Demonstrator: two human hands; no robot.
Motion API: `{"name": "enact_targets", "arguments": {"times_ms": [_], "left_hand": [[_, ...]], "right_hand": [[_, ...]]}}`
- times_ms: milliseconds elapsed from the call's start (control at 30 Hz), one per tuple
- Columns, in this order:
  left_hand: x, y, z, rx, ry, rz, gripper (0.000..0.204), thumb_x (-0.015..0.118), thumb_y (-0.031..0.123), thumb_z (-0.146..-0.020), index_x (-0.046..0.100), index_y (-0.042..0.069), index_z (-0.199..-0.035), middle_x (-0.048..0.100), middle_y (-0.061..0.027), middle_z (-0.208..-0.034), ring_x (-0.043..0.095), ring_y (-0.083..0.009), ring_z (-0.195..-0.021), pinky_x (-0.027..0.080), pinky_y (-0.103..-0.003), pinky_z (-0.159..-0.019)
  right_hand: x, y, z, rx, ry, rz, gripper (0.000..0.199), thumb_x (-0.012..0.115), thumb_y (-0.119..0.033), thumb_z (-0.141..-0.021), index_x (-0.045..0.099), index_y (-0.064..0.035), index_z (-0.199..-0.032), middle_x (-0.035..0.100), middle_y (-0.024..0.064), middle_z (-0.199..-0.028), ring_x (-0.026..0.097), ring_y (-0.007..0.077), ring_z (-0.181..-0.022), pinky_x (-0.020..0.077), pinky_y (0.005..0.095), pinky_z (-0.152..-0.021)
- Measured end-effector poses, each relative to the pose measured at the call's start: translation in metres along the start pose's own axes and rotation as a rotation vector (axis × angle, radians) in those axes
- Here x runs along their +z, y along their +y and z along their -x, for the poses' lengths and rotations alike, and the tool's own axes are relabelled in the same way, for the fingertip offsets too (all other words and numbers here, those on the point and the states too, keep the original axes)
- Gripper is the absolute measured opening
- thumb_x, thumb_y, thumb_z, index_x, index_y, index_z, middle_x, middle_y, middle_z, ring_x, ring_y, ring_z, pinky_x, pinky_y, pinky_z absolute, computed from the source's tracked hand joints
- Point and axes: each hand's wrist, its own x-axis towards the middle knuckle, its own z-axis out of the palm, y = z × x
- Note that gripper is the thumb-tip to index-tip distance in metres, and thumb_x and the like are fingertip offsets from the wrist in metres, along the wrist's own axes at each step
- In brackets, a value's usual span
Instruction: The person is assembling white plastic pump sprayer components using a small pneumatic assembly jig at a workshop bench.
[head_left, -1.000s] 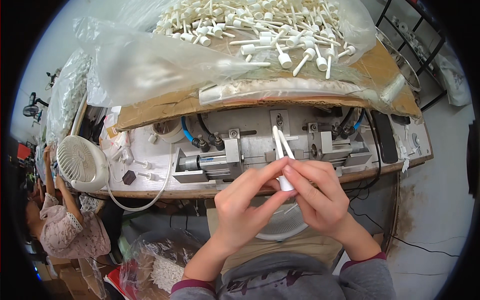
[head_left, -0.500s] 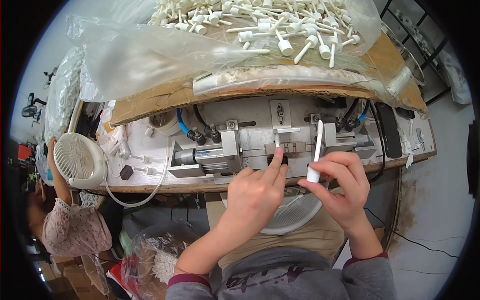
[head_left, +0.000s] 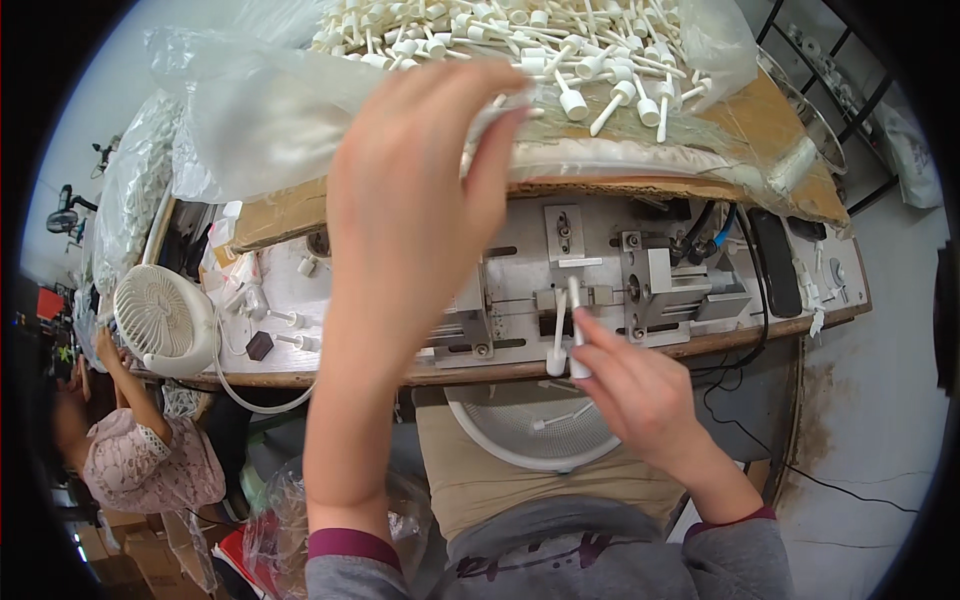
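My right hand (head_left: 636, 392) pinches a white capped stick (head_left: 578, 350) by its cap end, with the thin end pointing away toward the metal fixture (head_left: 603, 296). Just left of it, a second white capped stick (head_left: 557, 345) lies at the fixture's front edge, cap toward me. No finger is seen on that one. My left hand (head_left: 415, 175) is raised at the near side of a pile of white capped sticks (head_left: 600, 50). Its thumb and fingers curve toward the pile, and motion smears them; whether they hold a stick is unclear.
A metal cylinder unit (head_left: 690, 285) is right of the fixture; the left one is mostly behind my forearm. A white mesh basket (head_left: 530, 440) sits below the table edge. At left are a white fan (head_left: 160, 318) and another person (head_left: 150, 455). Cardboard (head_left: 800, 195) overhangs the bench.
My left hand has left the fixture and swung up to the pile. My right hand has brought its stick left and lower, to the fixture. The other stick now shows at the front edge.
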Motion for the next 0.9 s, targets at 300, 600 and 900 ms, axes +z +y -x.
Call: {"name": "enact_targets", "arguments": {"times_ms": [300,600,900], "left_hand": [[0.025,-0.046,-0.002,-0.170,-0.475,-0.148,0.023,0.063,0.016,-0.090,0.070,0.002,-0.107,0.069,-0.0168,-0.094,0.065,-0.0347,-0.089,0.050,-0.041,-0.080],[-0.009,-0.009,0.017,-0.235,-0.107,0.044,0.017,0.073,0.007,-0.082,0.072,0.005,-0.100,0.067,-0.0067,-0.091,0.063,-0.0141,-0.070,0.050,-0.028,-0.056],[-0.040,0.073,0.089,-0.305,-0.371,0.348,0.043,0.074,0.001,-0.080,0.065,0.003,-0.122,0.063,-0.0149,-0.120,0.068,-0.0235,-0.092,0.057,-0.032,-0.076]], "right_hand": [[0.014,-0.001,-0.013,0.010,-0.165,0.155,0.025,0.076,-0.010,-0.073,0.065,-0.0045,-0.094,0.067,0.0155,-0.122,0.054,0.0193,-0.047,0.0476,0.0277,-0.050],[-0.010,0.011,-0.056,0.039,0.049,-0.227,0.021,0.076,-0.021,-0.081,0.067,-0.0071,-0.095,0.070,0.0091,-0.087,0.066,0.0206,-0.061,0.0512,0.0302,-0.054],[0.012,0.078,-0.217,-0.176,0.059,0.202,0.009,0.065,-0.007,-0.085,0.066,-0.0039,-0.094,0.059,0.0095,-0.096,0.060,0.0290,-0.098,0.0500,0.0380,-0.084]]}}
